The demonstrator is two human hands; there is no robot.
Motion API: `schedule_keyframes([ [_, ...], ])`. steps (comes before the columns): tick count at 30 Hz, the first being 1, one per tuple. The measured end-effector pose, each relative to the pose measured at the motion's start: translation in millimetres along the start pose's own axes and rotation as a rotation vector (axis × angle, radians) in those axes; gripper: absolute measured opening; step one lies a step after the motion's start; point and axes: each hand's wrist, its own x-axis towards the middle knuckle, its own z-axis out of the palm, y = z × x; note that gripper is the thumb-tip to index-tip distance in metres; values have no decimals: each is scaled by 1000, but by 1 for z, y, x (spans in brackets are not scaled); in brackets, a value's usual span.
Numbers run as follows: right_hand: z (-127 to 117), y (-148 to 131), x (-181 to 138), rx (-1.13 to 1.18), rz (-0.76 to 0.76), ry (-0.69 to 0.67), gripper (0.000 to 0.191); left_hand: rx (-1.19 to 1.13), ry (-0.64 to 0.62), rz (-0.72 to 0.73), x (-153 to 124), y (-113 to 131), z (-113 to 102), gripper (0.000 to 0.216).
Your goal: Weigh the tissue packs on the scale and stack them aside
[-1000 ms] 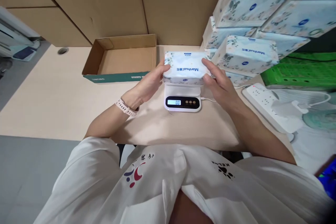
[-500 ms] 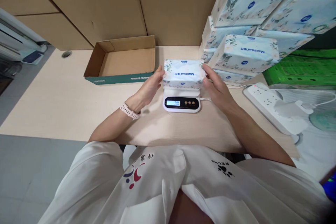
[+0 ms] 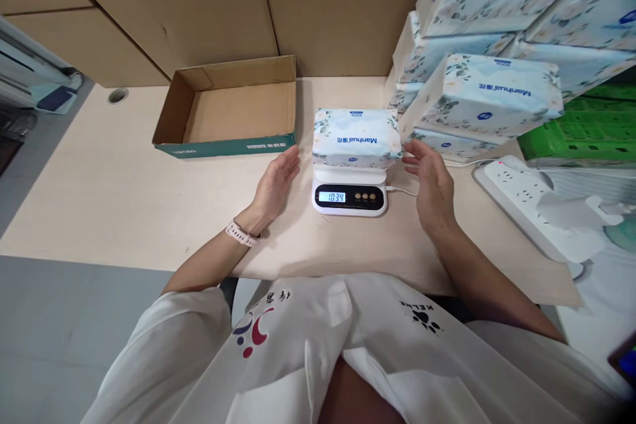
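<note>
the tissue pack (image 3: 356, 138) rests on the scale (image 3: 350, 193), likely soft, light and slick-wrapped; best gripped at its short ends. left hand (image 3: 275, 180) and right hand (image 3: 431, 179) flank it, fingers apart, holding nothing.

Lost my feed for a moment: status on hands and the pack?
Left hand and right hand open, off the tissue pack. Pack sits on scale, display lit. Nothing in the way.

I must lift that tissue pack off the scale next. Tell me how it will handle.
The tissue pack probably feels light for its bulk: the scale reads a low figure. Its glossy film wrap looks slippery, and its rounded edges suggest it will squash. It overhangs the scale, so a sideways push may tip it.
</note>
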Motion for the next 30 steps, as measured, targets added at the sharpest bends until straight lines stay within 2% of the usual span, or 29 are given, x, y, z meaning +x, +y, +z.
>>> schedule_keyframes([
  [12,-2,-6,-2,93,34,-4,58,-32,32,8,3,4,-3,48],
  [18,-1,-5,0,124,39,39,71,-42,31,12,4,3,-5,54],
  [30,-1,-5,0,114,39,38,71,-75,18,6,4,2,-6,59],
])
